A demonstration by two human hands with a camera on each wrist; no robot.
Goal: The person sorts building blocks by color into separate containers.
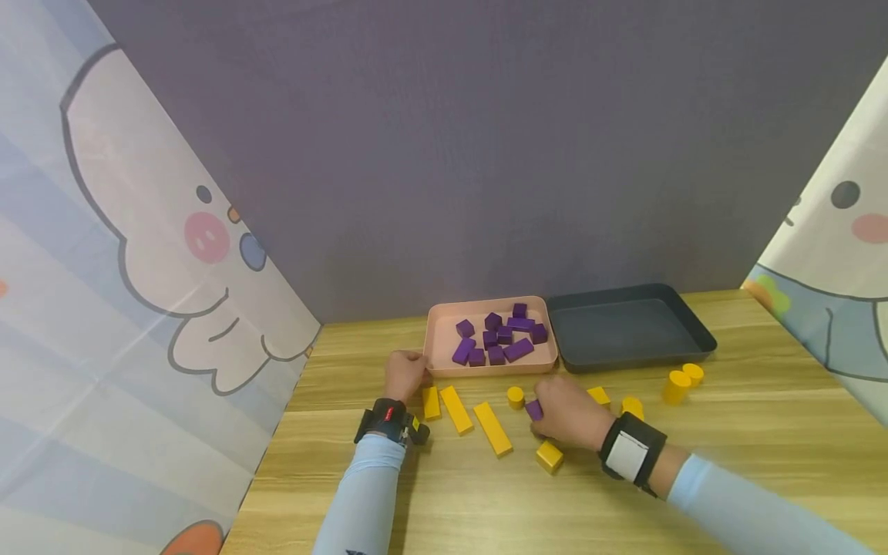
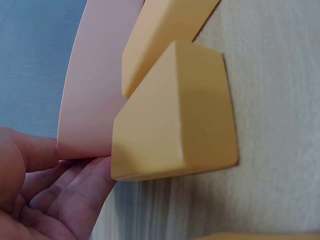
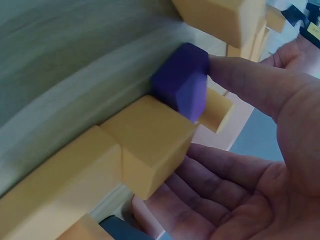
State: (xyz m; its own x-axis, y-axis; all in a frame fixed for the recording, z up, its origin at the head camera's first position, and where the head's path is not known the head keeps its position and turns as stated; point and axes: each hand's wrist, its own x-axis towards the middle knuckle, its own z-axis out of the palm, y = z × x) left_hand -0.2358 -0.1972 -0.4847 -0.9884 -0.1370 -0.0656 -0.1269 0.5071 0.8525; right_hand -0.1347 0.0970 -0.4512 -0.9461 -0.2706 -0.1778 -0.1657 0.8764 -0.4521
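Note:
My left hand (image 1: 404, 375) pinches the near left corner of the pink tray (image 2: 92, 90), thumb on the wall and fingers below. Beside those fingers lies a yellow block (image 2: 170, 120). Purple blocks (image 1: 518, 350), several of them, lie in the tray. My right hand (image 1: 572, 412) reaches over the table, its thumb against a purple block (image 3: 182, 82) outside the tray. A wide gap parts that thumb from the other fingers, whose tips are partly hidden behind a yellow cube (image 3: 150, 140). That cube sits close against the purple block.
A dark grey tray (image 1: 627, 327) stands right of the pink one. Long yellow blocks (image 1: 492, 428), a short yellow cylinder (image 1: 516, 398) and another yellow block (image 1: 549, 456) lie between the hands. Further right are yellow cylinders (image 1: 676, 388). A grey wall (image 1: 444, 154) rises behind the table.

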